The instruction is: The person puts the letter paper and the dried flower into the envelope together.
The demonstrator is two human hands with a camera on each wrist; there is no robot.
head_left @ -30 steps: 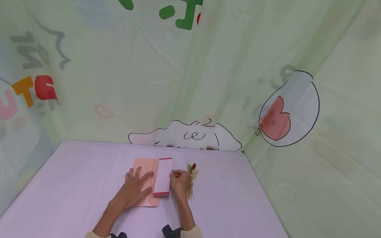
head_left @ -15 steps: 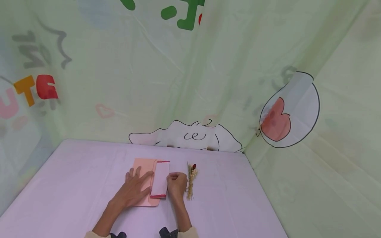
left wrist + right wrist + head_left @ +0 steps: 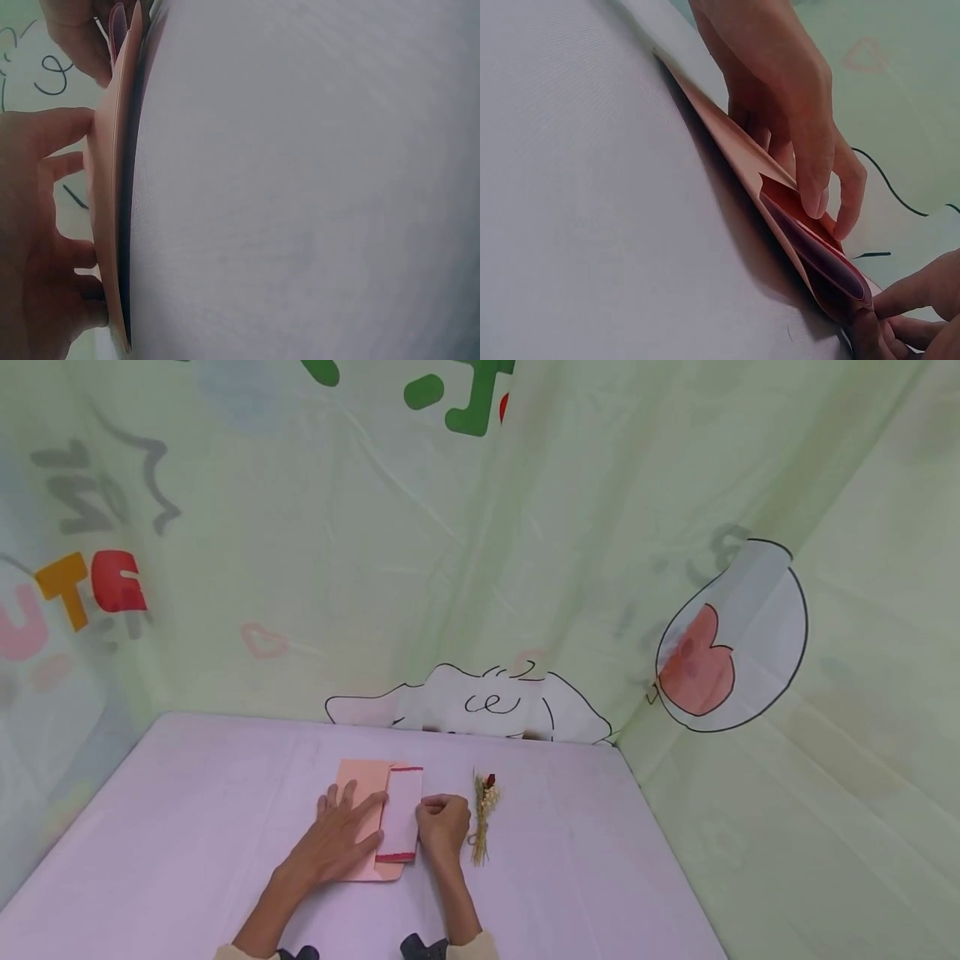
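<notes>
A peach envelope (image 3: 363, 775) lies on the table, my left hand (image 3: 330, 843) spread over it with thumb and index finger near its opening. My right hand (image 3: 444, 828) pinches the right edge of a folded pale pink paper (image 3: 400, 814) with red-trimmed ends. In the right wrist view, the folded paper (image 3: 817, 251) sits partly in the mouth of the envelope (image 3: 731, 146), its fold bulging. Left fingertips (image 3: 814, 202) touch the envelope's upper side by that mouth. From the left wrist, the envelope (image 3: 109, 187) shows edge-on, with the paper's end beside my right hand (image 3: 79, 37).
A small dried-flower bunch (image 3: 482, 818) with a dark red bloom lies just right of my right hand. Pale lilac cloth covers the table (image 3: 585, 860). Printed curtains (image 3: 360, 568) hang behind and at both sides.
My right hand has moved left and slightly nearer with the folded paper, which lies farther over the envelope. The left hand has stayed in place. The flower bunch is now less covered.
</notes>
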